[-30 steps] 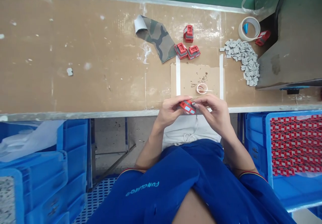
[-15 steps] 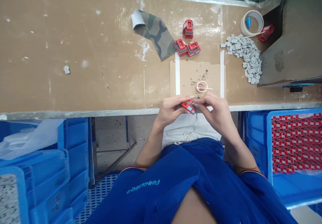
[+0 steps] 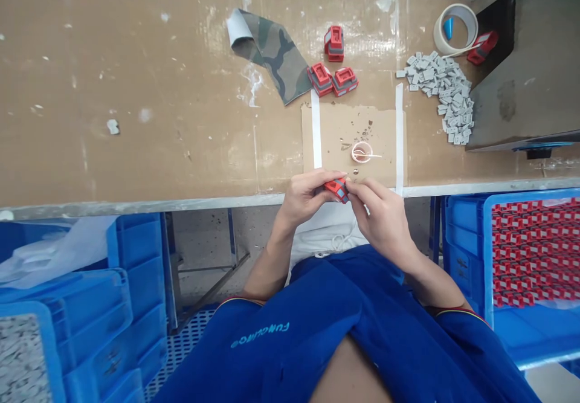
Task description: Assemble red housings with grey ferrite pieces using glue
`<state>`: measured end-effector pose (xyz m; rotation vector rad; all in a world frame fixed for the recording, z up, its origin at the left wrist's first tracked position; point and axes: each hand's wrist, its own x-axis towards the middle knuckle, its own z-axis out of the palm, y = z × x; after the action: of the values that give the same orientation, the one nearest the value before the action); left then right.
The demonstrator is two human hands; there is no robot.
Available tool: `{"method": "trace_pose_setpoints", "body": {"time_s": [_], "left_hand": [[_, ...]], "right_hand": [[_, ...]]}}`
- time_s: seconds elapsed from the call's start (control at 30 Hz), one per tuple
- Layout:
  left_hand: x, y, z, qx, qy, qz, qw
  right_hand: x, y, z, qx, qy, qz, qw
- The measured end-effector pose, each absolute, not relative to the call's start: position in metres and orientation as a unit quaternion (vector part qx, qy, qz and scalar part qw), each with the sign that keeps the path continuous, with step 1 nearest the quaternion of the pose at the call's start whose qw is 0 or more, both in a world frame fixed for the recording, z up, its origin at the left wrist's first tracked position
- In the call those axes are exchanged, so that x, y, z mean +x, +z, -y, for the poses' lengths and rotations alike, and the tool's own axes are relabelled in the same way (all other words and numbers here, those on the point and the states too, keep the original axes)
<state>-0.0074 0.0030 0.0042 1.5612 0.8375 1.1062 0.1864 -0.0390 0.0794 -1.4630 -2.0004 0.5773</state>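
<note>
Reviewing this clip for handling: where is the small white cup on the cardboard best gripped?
Probably pinch the rim of the white cup from the near side: it is low and round, and a thin white stick lies across it, jutting right.

Your left hand [image 3: 308, 197] and your right hand [image 3: 383, 222] hold one red block [image 3: 338, 190]. Three more red blocks [image 3: 344, 81] sit near the top edge of the table [image 3: 136, 119], and one more red block [image 3: 483, 48] sits by the one roll of tape [image 3: 455, 8] in the top right corner. You also have one cup [image 3: 362, 152] and one camo cloth [image 3: 272, 52].
</note>
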Motion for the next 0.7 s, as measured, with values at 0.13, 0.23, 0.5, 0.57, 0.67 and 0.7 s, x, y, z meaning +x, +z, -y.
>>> {"method": "trace_pose_setpoints", "body": {"time_s": [0.13,0.23,0.5,0.57,0.67,0.7], "left_hand": [[-0.006,0.002,-0.003,0.643,0.455,-0.301,0.537],[-0.003,-0.001,0.0,0.597,0.483,-0.308,0.561],[-0.001,-0.001,0.004,0.635,0.483,-0.353,0.488],[-0.001,-0.002,0.005,0.629,0.484,-0.352,0.496],[-0.001,-0.001,0.005,0.619,0.489,-0.349,0.506],[-0.001,-0.001,0.005,0.619,0.487,-0.345,0.51]], "right_hand": [[0.197,0.072,0.037,-0.53,0.32,0.708,0.34],[0.199,0.068,0.034,-0.517,0.344,0.686,0.378],[0.181,0.052,0.033,-0.545,0.22,0.675,0.446],[0.181,0.051,0.033,-0.537,0.223,0.684,0.441],[0.185,0.052,0.031,-0.53,0.243,0.693,0.424],[0.186,0.053,0.03,-0.527,0.252,0.695,0.419]]}}
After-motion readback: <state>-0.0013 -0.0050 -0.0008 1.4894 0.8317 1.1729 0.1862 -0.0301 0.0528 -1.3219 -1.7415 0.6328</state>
